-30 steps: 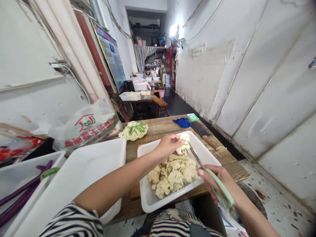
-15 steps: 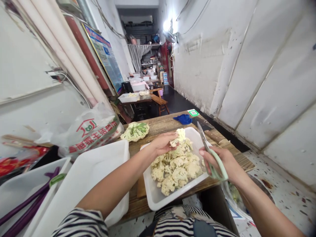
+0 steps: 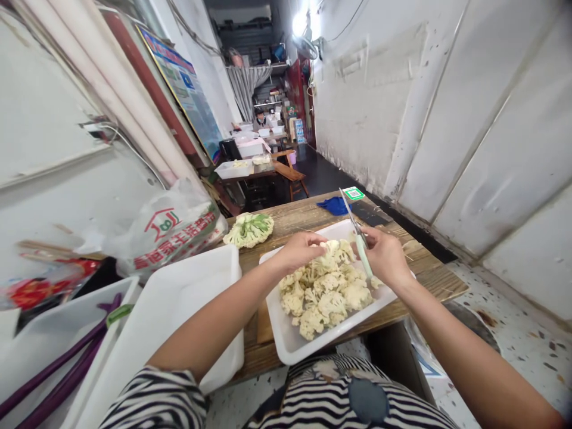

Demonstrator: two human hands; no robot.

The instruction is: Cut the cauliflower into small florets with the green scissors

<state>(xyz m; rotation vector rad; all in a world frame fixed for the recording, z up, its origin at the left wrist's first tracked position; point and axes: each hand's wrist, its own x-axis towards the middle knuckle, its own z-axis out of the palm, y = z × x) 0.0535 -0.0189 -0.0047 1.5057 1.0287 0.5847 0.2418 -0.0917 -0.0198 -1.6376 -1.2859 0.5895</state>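
Note:
A white plastic tray (image 3: pixel 286 351) holds a heap of cut cauliflower florets (image 3: pixel 330 301). My left hand (image 3: pixel 304 251) is over its far left part, fingers curled on a pale floret (image 3: pixel 331 249) at the top of the heap. Part of that floret is hidden by the fingers. In my right hand (image 3: pixel 383 255), above the tray's right side, is a pair of scissors (image 3: pixel 361 241) with light green handles. Their blades point up and away from me. A larger piece of cauliflower (image 3: pixel 250 230), green stems uppermost, lies on the wooden table left of the tray.
An empty-looking white bin (image 3: pixel 223 310) stands left of the tray, beside another bin with purple eggplants (image 3: pixel 67 363). A printed plastic bag (image 3: pixel 174 232) is behind them. A blue cloth (image 3: pixel 334 205) and a QR card (image 3: pixel 354 193) lie at the table's far edge. Someone sits far back.
My left hand has lowered with the floret onto the heap. My right hand has moved left and inward with the scissors, which are now more upright. The view has shifted slightly.

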